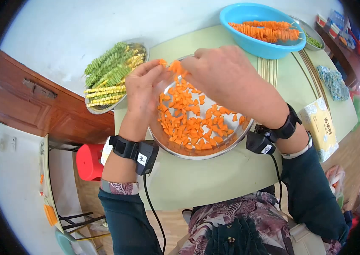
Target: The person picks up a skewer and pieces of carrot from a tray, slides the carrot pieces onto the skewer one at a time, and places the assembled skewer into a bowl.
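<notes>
A wide steel bowl (201,156) stands in front of me on the table, with many small cut carrot pieces (184,127) spread over its bottom. Above its far rim, my left hand (144,85) pinches a small carrot piece (163,62) between thumb and fingertips. My right hand (226,74) is closed close beside it, gripping a short bunch of carrot slices (175,68). The slices sit tightly together at its fingertips. Any stick through them is hidden or too blurred to make out.
Left of the bowl, a metal tray (99,111) bears green and yellow vegetable skewers. A blue basin (256,51) at the back right holds threaded carrot skewers. Bare sticks (267,72) lie near it. A tissue pack (319,127) lies at the right edge; a red stool (90,162) stands left.
</notes>
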